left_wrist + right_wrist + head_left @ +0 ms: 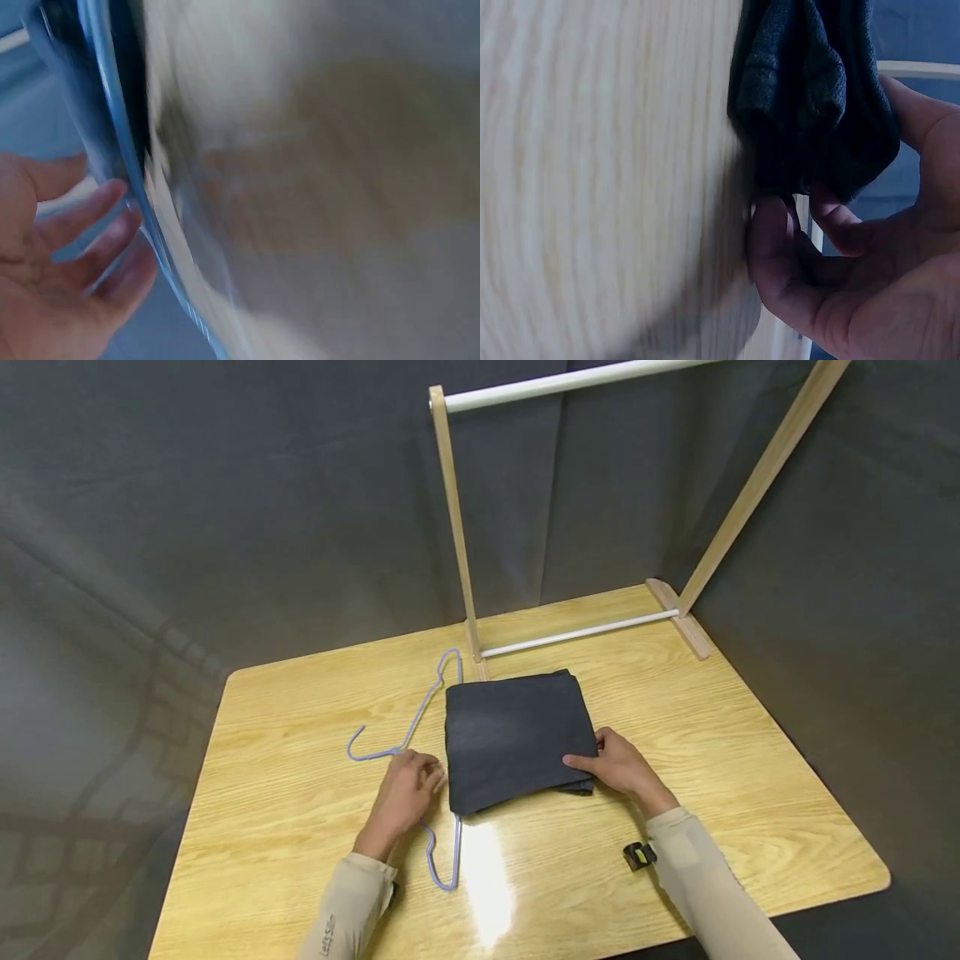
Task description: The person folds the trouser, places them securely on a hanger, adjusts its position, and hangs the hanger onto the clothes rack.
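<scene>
A folded dark garment (517, 735) lies on the table, covering part of a light purple hanger (423, 710). The hanger's hook points left. My right hand (621, 764) grips the garment's right edge, thumb on top and fingers tucked beneath; in the right wrist view the layered folds of the garment (825, 97) hang by the fingertips. Over the hanger, close to the garment's left edge, is my left hand (405, 789), its fingers loosely bent and holding nothing. In the left wrist view those fingers (105, 217) reach toward the hanger's blue-looking rod (120, 120).
A wooden rack stands at the back right, with a white top rail (555, 387), a lower rail (577, 633) and two wooden posts (454, 518). A small black item (637, 856) lies beside the right sleeve. Dark curtains (300, 527) surround the wooden table (285, 718).
</scene>
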`<state>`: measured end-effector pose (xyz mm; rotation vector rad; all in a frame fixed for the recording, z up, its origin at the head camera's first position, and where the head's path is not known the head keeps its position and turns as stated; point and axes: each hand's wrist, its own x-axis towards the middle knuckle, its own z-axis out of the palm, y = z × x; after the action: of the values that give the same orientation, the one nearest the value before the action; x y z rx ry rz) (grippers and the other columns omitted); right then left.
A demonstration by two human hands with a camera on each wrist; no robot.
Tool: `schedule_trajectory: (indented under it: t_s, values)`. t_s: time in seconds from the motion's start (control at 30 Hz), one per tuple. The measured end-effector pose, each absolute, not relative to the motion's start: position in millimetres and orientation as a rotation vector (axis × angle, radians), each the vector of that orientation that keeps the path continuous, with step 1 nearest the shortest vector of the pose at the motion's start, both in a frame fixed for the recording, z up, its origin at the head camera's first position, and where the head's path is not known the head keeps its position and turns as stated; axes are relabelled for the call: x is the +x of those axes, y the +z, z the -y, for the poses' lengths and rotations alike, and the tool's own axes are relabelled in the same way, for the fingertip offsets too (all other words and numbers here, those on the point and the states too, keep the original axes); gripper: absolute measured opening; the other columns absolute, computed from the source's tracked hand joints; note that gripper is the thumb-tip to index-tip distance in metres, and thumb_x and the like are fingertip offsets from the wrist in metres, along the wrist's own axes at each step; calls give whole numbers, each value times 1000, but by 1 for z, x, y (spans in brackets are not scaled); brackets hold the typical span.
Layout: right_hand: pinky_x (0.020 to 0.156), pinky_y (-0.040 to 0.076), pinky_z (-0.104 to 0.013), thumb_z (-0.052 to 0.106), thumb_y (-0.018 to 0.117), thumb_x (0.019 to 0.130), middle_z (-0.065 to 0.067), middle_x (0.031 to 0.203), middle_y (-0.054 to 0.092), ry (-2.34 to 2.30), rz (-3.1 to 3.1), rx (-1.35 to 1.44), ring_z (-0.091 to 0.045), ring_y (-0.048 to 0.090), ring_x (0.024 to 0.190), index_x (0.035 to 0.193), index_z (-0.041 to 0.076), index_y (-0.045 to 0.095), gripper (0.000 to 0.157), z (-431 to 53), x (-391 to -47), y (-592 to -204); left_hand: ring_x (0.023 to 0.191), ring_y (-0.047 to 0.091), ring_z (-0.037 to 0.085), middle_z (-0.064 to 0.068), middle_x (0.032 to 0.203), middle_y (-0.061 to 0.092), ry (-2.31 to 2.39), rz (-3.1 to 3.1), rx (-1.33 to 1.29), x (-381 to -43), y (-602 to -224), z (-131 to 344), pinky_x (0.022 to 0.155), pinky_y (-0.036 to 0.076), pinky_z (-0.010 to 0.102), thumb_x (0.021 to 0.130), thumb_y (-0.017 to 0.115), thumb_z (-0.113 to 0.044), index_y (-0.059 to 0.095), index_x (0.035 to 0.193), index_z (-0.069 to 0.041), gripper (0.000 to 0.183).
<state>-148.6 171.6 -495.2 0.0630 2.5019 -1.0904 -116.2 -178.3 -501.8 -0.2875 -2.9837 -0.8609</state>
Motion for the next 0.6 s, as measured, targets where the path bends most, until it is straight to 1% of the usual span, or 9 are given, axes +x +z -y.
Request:
schedule_trajectory:
  t_s: [0.03, 0.07, 0.13, 0.2, 0.27, 0.33, 0.4, 0.5, 0.6]
  values:
    - [67, 39, -30, 55, 68, 81, -11, 96, 51, -1087, -2510, 70, -21, 48, 80, 112, 2, 48, 65, -172, -149, -495, 97, 54, 25, 9, 104, 61, -742, 2936, -294, -120, -503, 185, 79, 47, 37, 90, 66, -23, 68, 109, -7, 25]
    - [67, 39, -31, 55, 67, 81, -11, 96, 51, -1082, -2514, 71, -22, 48, 80, 112, 2, 47, 65, -172, -149, -496, 102, 53, 29, 12, 109, 60, -640, 2905, -287, -124, -505, 191, 81, 47, 41, 89, 67, -20, 68, 109, -7, 24]
    - [67, 38, -31, 56, 68, 81, -11, 95, 49, -1079, -2513, 71, -22, 47, 80, 112, 2, 46, 65, -171, -149, -496, 107, 52, 34, 16, 114, 58, -516, 2903, -257, -131, -507, 203, 82, 48, 45, 88, 68, -17, 68, 112, -6, 27]
    - [67, 37, -31, 56, 67, 81, -11, 96, 49, -1075, -2509, 63, -22, 47, 81, 114, 2, 46, 68, -171, -148, -496, 104, 53, 34, 17, 112, 58, -456, 2971, -216, -135, -509, 211, 77, 49, 44, 88, 67, -17, 68, 116, -6, 30]
    - [66, 37, -32, 56, 67, 81, -10, 95, 47, -1068, -2503, 63, -22, 46, 80, 117, 2, 45, 69, -170, -147, -497, 95, 53, 31, 16, 106, 58, -463, 3064, -177, -137, -509, 215, 72, 49, 40, 89, 66, -19, 66, 120, -7, 33]
    - [66, 35, -31, 55, 67, 82, -9, 94, 45, -1069, -2510, 55, -21, 45, 78, 118, 2, 43, 68, -169, -147, -498, 89, 52, 29, 16, 104, 58, -487, 3133, -134, -137, -508, 216, 71, 48, 37, 90, 65, -19, 63, 124, -7, 36]
    - [64, 34, -31, 52, 67, 83, -8, 90, 42, -1077, -2520, 37, -20, 43, 74, 116, 2, 43, 65, -169, -146, -498, 85, 52, 28, 18, 103, 59, -474, 3159, -106, -135, -507, 217, 72, 47, 37, 90, 65, -18, 62, 125, -6, 37]
    - [61, 33, -30, 49, 67, 85, -7, 84, 39, -1089, -2545, 23, -19, 40, 68, 111, 3, 42, 59, -168, -144, -499, 85, 52, 28, 19, 103, 60, -473, 3154, -68, -134, -507, 217, 75, 46, 37, 91, 62, -19, 61, 125, -7, 36]
    - [61, 35, -29, 49, 66, 85, -8, 86, 44, -1098, -2569, 16, -20, 44, 71, 110, 3, 44, 57, -169, -142, -499, 92, 50, 33, 20, 107, 57, -496, 3131, -50, -130, -505, 213, 76, 45, 40, 93, 60, -23, 61, 127, -9, 36]
